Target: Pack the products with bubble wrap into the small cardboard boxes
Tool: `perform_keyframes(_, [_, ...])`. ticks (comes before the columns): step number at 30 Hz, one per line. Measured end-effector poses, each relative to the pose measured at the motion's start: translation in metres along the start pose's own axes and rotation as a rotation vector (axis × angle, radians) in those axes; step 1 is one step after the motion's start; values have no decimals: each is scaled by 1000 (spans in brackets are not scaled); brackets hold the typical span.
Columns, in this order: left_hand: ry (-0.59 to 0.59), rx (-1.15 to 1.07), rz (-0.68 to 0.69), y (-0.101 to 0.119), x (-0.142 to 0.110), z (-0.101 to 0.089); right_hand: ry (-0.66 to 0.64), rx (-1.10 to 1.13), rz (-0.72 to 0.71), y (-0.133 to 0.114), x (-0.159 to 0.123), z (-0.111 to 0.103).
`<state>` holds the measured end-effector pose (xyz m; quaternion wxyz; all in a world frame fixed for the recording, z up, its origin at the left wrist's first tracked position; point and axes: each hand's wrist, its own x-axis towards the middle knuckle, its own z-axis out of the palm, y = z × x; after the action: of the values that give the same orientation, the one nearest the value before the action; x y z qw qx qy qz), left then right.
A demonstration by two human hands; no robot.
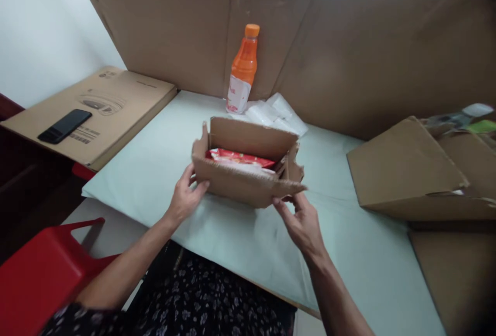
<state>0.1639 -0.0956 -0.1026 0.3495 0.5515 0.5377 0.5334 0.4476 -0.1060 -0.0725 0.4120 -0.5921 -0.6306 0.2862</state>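
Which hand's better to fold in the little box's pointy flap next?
Probably the right hand, just below the pointy flap; the left hand holds the opposite end of the box.

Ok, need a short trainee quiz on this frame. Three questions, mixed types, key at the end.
1. Look at the small box. True or false: only one hand is touching it.
2. Fill in: the black ___ lies on the flat box.
3. What colour is the cap of the bottle?
a) green
b) orange
c) blue

Key:
1. False: the left hand is at its left end, and the right hand is at its right end.
2. Phone.
3. b) orange.
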Motion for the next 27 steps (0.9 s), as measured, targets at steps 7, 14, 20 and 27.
perform_keyframes(7, [-136,-83,177,28,9,71,275,228,143,35,-13,-54])
perform_keyframes(14, [63,94,65,12,-45,11,-41,296,115,32,20,-14])
perform_keyframes(20, [99,193,113,-9,-42,-56,-195,421,-29,13,67,42])
perform_keyframes(27, [-104,122,168,-33,-3,-49,-118,427,26,29,54,71])
